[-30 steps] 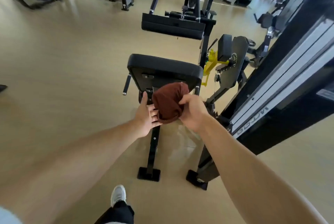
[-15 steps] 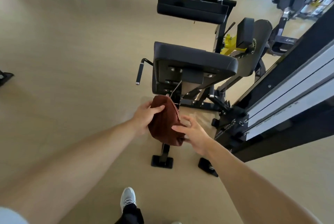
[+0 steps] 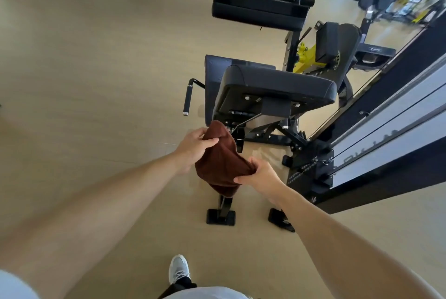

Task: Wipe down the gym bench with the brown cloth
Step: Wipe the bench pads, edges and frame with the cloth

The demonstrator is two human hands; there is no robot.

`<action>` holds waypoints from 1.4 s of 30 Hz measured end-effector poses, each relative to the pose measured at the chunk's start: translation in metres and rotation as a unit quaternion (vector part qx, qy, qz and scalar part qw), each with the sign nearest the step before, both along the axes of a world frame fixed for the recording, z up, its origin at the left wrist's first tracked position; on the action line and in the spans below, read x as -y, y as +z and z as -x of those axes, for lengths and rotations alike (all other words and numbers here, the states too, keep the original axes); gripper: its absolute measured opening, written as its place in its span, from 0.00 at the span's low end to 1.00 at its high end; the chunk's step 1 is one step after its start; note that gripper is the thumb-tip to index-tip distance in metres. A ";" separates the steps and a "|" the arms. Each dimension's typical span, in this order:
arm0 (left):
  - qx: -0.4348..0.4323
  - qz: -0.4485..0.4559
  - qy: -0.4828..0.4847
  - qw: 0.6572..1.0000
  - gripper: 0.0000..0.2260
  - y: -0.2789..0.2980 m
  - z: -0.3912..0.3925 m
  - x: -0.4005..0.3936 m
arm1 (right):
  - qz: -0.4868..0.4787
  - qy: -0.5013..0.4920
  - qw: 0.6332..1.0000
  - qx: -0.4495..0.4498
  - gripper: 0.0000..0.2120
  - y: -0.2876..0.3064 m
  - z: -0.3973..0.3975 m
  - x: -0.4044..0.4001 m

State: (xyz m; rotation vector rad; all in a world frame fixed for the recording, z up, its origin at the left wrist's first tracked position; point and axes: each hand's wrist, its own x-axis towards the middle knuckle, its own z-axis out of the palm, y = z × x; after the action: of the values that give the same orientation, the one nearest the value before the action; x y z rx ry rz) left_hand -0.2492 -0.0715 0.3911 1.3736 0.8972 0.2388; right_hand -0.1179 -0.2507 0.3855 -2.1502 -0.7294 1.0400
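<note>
A person stands on a tan gym floor [image 3: 96, 81], looking down at both bare forearms stretched forward, with a brown cloth [image 3: 220, 163] held in the air between the hands. The left hand [image 3: 193, 149] has its fingers curled closed over the cloth's upper edge; the right hand [image 3: 259, 175] pinches the lower right corner, fingers closed around a fold. The cloth hangs bunched and slack, its lowest part drooping below both hands, touching nothing else. Just beyond it stands the gym bench [image 3: 277, 86], a black padded seat seen from its near end with the metal frame and bolts of its underside showing; the padded top faces away and up. A black handle [image 3: 188, 98] juts from its left side, and a tall weight machine [image 3: 386, 129] stands to the right. One white shoe [image 3: 178, 268] shows at the bottom. The cloth has not yet met the padding. To do this step well, it seems best to fold the cloth into a flat pad, step closer, and press it evenly along the top surface in long overlapping strokes
</note>
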 end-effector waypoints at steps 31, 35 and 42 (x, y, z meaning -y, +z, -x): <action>-0.081 -0.051 -0.035 0.995 0.05 0.021 -0.034 0.085 | -0.213 0.139 0.966 -0.034 0.10 0.101 -0.032 0.021; -0.031 0.180 -0.071 0.981 0.19 0.017 -0.024 0.098 | -0.216 0.097 0.970 -0.062 0.10 0.093 -0.034 0.021; -0.016 0.159 -0.193 0.968 0.40 -0.014 -0.009 0.102 | -0.229 0.009 0.972 -0.050 0.15 0.079 -0.038 0.033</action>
State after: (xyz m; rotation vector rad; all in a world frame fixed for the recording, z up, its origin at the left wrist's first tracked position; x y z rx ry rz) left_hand -0.2406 -0.1736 0.3767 1.2221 0.6434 -0.2180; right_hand -0.0800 -0.2841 0.4641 -1.6872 -0.8478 0.8776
